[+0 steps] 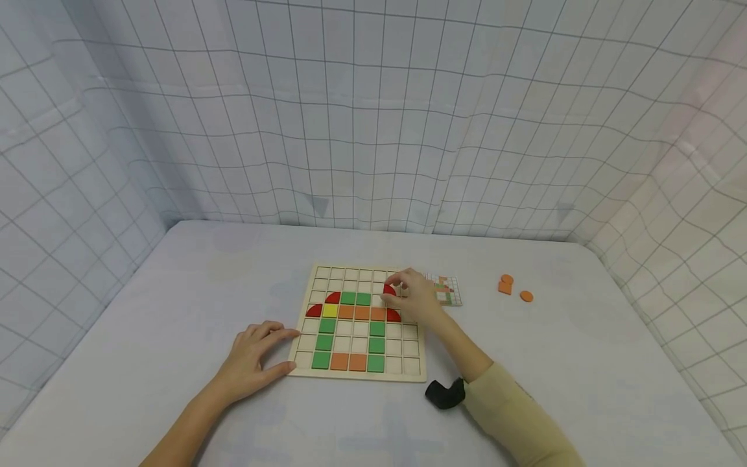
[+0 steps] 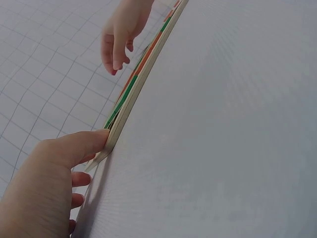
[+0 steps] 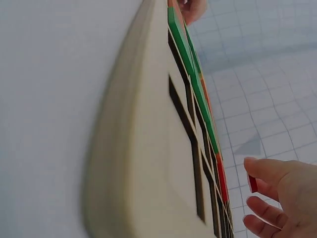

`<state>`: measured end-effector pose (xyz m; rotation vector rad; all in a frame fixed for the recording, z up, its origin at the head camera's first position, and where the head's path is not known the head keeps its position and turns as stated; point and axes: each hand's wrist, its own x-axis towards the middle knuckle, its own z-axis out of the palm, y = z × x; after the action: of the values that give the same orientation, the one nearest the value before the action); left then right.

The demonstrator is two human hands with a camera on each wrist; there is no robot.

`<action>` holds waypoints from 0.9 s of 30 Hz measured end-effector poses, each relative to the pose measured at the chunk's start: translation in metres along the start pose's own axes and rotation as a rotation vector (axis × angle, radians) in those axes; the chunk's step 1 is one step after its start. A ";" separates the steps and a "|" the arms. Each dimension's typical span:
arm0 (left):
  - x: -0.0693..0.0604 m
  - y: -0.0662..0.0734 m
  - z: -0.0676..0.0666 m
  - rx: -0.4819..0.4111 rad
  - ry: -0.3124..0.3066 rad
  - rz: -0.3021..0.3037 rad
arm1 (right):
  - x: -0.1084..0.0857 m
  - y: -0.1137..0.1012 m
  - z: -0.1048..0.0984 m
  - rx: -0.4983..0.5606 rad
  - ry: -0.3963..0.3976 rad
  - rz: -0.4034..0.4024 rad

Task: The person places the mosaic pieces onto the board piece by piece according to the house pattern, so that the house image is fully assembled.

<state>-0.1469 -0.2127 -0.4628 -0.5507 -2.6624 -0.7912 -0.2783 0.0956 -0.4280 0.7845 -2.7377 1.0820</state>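
Note:
A pale wooden grid board (image 1: 352, 336) lies on the table, with green, orange, yellow and red tiles set in its cells. Between thumb and forefinger, my right hand (image 1: 417, 295) pinches a red quarter-circle tile (image 3: 252, 183) just above the board's right part, beside the green tiles (image 1: 356, 298). Another red quarter-circle (image 1: 393, 316) sits in the board below that hand. My left hand (image 1: 248, 360) rests at the board's left edge, thumb and forefinger touching the rim apart from each other. In the left wrist view its thumb lies against the board's corner.
Behind the right hand lies a printed pattern card (image 1: 449, 290), partly covered. Loose orange pieces, a square (image 1: 504, 287) and round ones (image 1: 527, 296), are at the back right. A black curved object (image 1: 445, 394) is at the right sleeve cuff. Grid-patterned curtains (image 1: 373, 130) surround the table.

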 end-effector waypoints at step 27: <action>0.001 0.002 -0.001 0.003 0.001 0.000 | 0.003 -0.004 0.017 0.049 -0.094 0.031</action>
<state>-0.1465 -0.2114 -0.4610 -0.5490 -2.6628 -0.7875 -0.2769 0.0809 -0.4372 0.8228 -2.8196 1.1508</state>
